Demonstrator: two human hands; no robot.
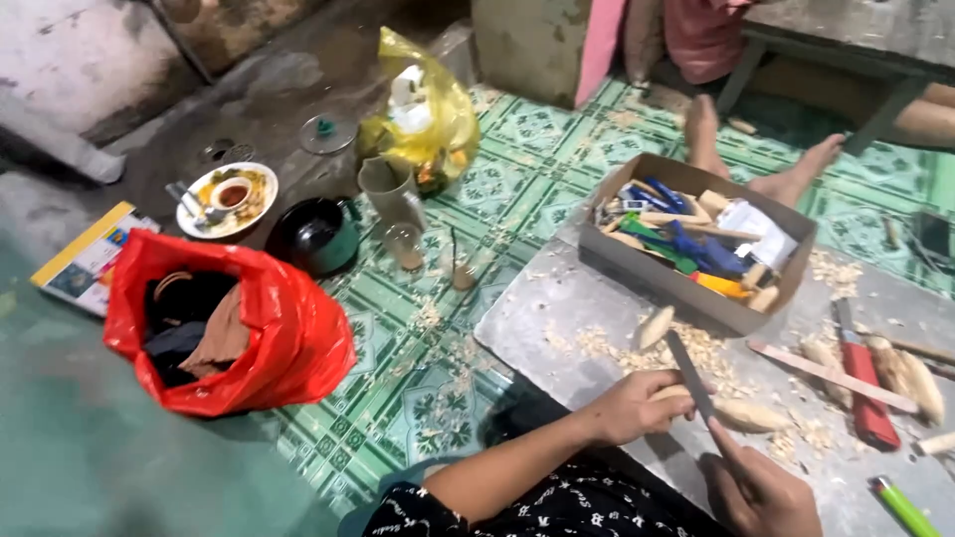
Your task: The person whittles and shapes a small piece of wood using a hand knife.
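Head view: shaving-strewn grey board (557,308), green tiled floor (438,328).

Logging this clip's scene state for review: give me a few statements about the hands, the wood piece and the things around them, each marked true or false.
1. The left hand grips a pale wooden piece. True.
2. The right hand holds a blade against that piece. True.
3. The cardboard box is empty. False: it holds tools and wood bits.
4. The red plastic bag lies on the grey board. False: it lies on the floor, left of it.
5. Wood shavings litter the board. True.
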